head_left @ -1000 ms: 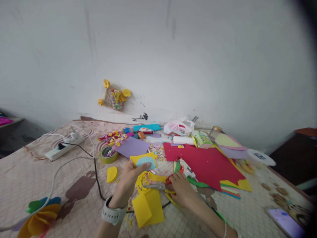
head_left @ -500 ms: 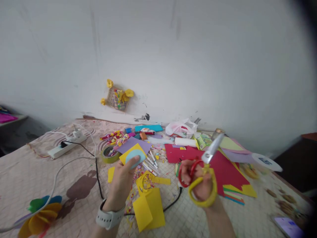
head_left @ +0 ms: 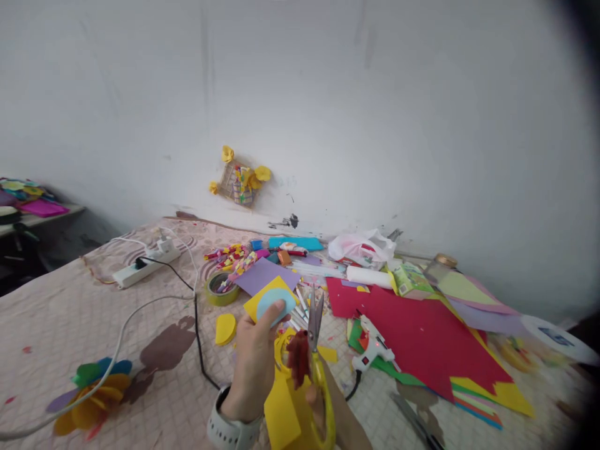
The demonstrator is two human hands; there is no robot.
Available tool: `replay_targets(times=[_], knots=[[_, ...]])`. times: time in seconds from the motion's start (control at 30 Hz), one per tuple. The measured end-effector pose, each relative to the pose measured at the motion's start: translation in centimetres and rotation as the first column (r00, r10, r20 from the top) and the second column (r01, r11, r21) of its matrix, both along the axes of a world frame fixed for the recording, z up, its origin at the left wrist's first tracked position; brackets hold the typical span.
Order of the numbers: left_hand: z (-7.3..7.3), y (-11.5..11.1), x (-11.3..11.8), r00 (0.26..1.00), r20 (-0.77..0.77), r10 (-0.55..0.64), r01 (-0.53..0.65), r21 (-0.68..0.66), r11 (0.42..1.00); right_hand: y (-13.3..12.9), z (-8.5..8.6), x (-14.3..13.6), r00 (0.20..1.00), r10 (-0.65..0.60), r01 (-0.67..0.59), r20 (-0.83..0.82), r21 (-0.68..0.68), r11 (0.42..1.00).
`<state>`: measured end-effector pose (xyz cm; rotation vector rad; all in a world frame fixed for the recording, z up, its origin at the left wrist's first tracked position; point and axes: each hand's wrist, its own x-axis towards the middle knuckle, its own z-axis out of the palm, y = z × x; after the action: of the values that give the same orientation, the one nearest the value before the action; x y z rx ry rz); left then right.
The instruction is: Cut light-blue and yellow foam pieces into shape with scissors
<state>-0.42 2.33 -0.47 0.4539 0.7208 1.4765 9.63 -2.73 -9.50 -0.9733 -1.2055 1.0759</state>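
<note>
My left hand (head_left: 253,356), wearing a white watch, pinches a yellow square of paper (head_left: 254,304) with a light blue paper circle (head_left: 287,299) on top. The thumb presses on the circle. Close to its right, my right hand (head_left: 307,381) grips red-and-yellow-handled scissors (head_left: 314,322), slightly blurred. The blades point up, a little apart, just right of the yellow square and seemingly not touching it. Below the hands lie yellow paper sheets (head_left: 281,412), partly hidden. A rounded yellow paper piece (head_left: 225,329) rests left of my left hand.
A lit glue gun (head_left: 372,350) lies right of the scissors, by a large red sheet (head_left: 398,319). A knife-like blade (head_left: 412,419) is at front right. Cords run from a power strip (head_left: 145,269) past a paper flower (head_left: 94,400). Tape (head_left: 220,297) and markers lie behind.
My right hand has brought the scissors left, beside my left hand, and their blades have parted slightly. The view has turned a little left, and the glue gun is uncovered.
</note>
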Motion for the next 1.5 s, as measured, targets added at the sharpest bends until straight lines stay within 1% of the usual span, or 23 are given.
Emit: replay_targets(times=[0.07, 0.13, 0.2, 0.27, 0.33, 0.4, 0.5, 0.6, 0.73, 0.9, 1.03, 1.13, 1.23, 1.33, 1.4, 1.5], knots=[[-0.2, -0.2, 0.3, 1.000, -0.003, 0.001, -0.001, -0.001, 1.000, 0.1, 0.5, 0.0, 1.000, -0.022, 0.022, -0.002, 0.030, 0.999], [-0.5, -0.6, 0.6, 0.998, -0.039, -0.052, 0.053, 0.027, 0.998, 0.3, 1.6, 0.3, 0.997, -0.075, 0.074, 0.003, 0.036, 0.997], [-0.8, -1.0, 0.9, 0.986, -0.108, -0.129, 0.137, 0.071, 0.988, 0.5, 3.0, 0.9, 0.987, -0.163, 0.163, -0.003, 0.016, 0.986], [-1.1, -1.3, 1.2, 0.962, -0.190, -0.197, 0.219, 0.106, 0.970, 0.6, 4.3, 1.7, 0.950, -0.308, 0.308, -0.048, 0.005, 0.951], [-1.3, -1.6, 1.4, 0.936, -0.256, -0.243, 0.279, 0.114, 0.954, 0.5, 5.2, 2.6, 0.918, -0.385, 0.388, -0.097, 0.013, 0.921], [-1.3, -1.8, 1.8, 0.911, -0.303, -0.278, 0.321, 0.101, 0.942, 0.4, 5.8, 3.4, 0.913, -0.400, 0.402, -0.082, 0.004, 0.916], [-1.1, -2.0, 2.2, 0.893, -0.328, -0.307, 0.356, 0.099, 0.929, 0.2, 6.1, 4.1, 0.916, -0.400, 0.400, -0.003, -0.022, 0.916], [-1.1, -2.1, 2.3, 0.876, -0.353, -0.327, 0.384, 0.103, 0.917, 0.2, 6.2, 4.3, 0.917, -0.398, 0.398, 0.015, -0.011, 0.917], [-1.2, -1.8, 2.0, 0.827, -0.445, -0.344, 0.416, 0.071, 0.907, 0.1, 6.4, 4.4, 0.923, -0.384, 0.384, 0.028, 0.020, 0.923], [-0.9, -1.4, 1.8, 0.763, -0.493, -0.419, 0.509, 0.058, 0.859, 0.0, 6.7, 4.3, 0.920, -0.388, 0.388, 0.046, 0.023, 0.922], [-1.0, -1.2, 1.8, 0.751, -0.534, -0.388, 0.499, 0.073, 0.864, 0.1, 6.7, 4.3, 0.923, -0.379, 0.379, 0.062, 0.017, 0.925], [-1.2, -0.9, 1.3, 0.791, -0.496, -0.358, 0.445, 0.066, 0.893, 0.2, 6.3, 4.4, 0.945, -0.313, 0.314, 0.098, 0.009, 0.950], [-1.2, -0.3, 0.5, 0.884, -0.369, -0.288, 0.325, 0.041, 0.945, 0.1, 5.4, 4.4, 0.956, -0.169, 0.169, 0.239, 0.020, 0.985], [-1.0, 0.4, -0.2, 0.959, -0.188, -0.212, 0.221, 0.023, 0.975, 0.1, 4.4, 3.9, 0.909, -0.067, 0.054, 0.412, 0.045, 0.998], [-0.8, 0.6, -0.4, 0.978, -0.097, -0.186, 0.188, 0.007, 0.982, 0.0, 4.1, 3.3, 0.891, -0.018, 0.001, 0.453, 0.038, 0.999], [-0.7, 0.7, -0.3, 0.983, -0.051, -0.177, 0.176, -0.010, 0.984, -0.1, 4.1, 2.4, 0.893, 0.028, -0.044, 0.450, 0.024, 0.999]])
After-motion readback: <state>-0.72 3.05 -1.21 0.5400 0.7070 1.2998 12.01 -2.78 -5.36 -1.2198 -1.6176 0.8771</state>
